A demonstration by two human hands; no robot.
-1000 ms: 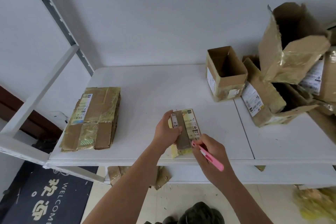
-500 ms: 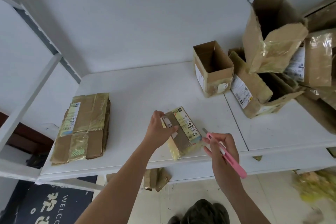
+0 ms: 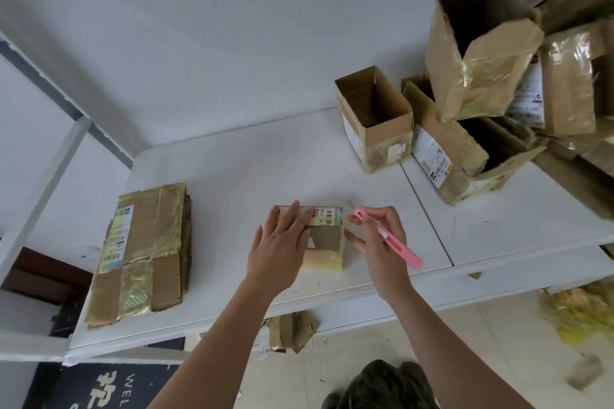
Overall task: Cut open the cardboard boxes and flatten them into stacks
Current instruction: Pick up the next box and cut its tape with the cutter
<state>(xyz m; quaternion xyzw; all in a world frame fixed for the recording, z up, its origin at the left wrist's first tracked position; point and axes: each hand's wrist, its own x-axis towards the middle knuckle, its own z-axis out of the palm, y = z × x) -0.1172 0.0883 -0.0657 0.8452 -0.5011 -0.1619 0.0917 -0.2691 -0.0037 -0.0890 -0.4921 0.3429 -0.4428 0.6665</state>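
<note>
Left hand (image 3: 279,249) presses flat on small box (image 3: 327,236); right hand (image 3: 382,239) grips pink cutter (image 3: 388,237).

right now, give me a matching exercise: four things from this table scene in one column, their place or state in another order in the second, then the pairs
Things
1. small box
2. pink cutter
3. flattened stack
4. open upright box

Place or state
A. at the left end of the table, lying flat
B. gripped in the right hand
C. under the flat fingers of the left hand
D. standing at the back of the table, top open, empty inside as far as can be seen

Pairs: 1-C, 2-B, 3-A, 4-D
</note>
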